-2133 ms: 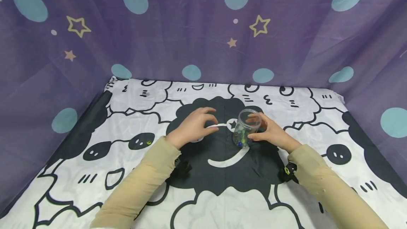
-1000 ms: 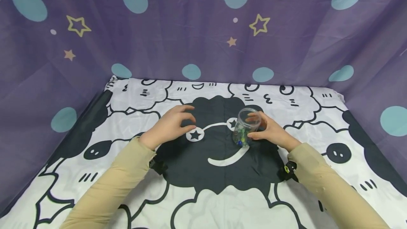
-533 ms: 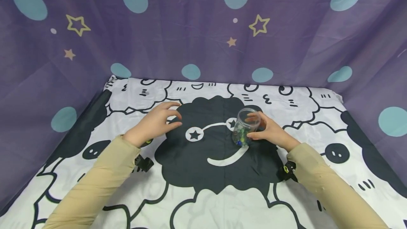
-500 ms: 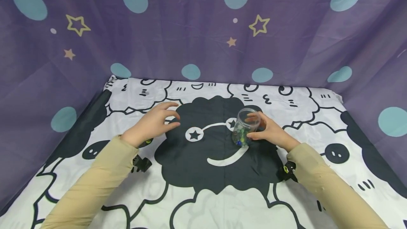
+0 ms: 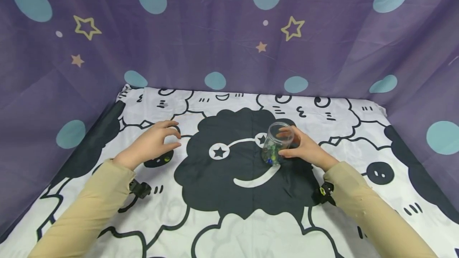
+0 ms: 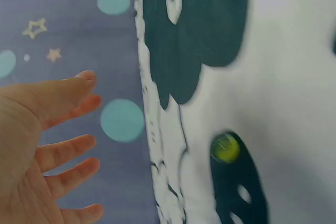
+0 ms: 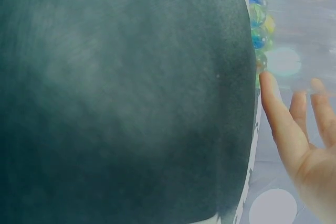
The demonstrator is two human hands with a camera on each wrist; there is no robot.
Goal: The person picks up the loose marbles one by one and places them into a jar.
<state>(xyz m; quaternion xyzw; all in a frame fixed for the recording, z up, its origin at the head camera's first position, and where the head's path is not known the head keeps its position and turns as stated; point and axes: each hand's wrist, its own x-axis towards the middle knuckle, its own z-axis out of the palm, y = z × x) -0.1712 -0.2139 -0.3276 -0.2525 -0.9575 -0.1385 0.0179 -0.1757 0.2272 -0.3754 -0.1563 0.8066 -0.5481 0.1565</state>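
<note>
My right hand (image 5: 306, 148) holds a clear round jar (image 5: 269, 137) from its right side, thumb in front and fingers behind. The jar stands on the dark patch of the cloth, its top uncovered. Glass marbles (image 5: 273, 155), blue, green and yellow, fill its lower part; they also show in the right wrist view beside the thumb. A single yellow-green marble (image 5: 167, 159) lies on a black printed shape at the left. My left hand (image 5: 148, 144) hovers above and beside that marble, fingers spread and nothing in them. In the left wrist view the marble (image 6: 226, 148) sits apart from the fingertips.
A white cloth (image 5: 222, 234) with black cartoon sheep covers the table. Purple curtain (image 5: 201, 31) with blue dots and stars hangs behind and at both sides. Black camera mounts (image 5: 140, 189) sit at the wrists.
My left hand has moved left, away from beside the jar and toward the lone marble, with its fingers apart throughout. The right hand and jar have stayed in place.
</note>
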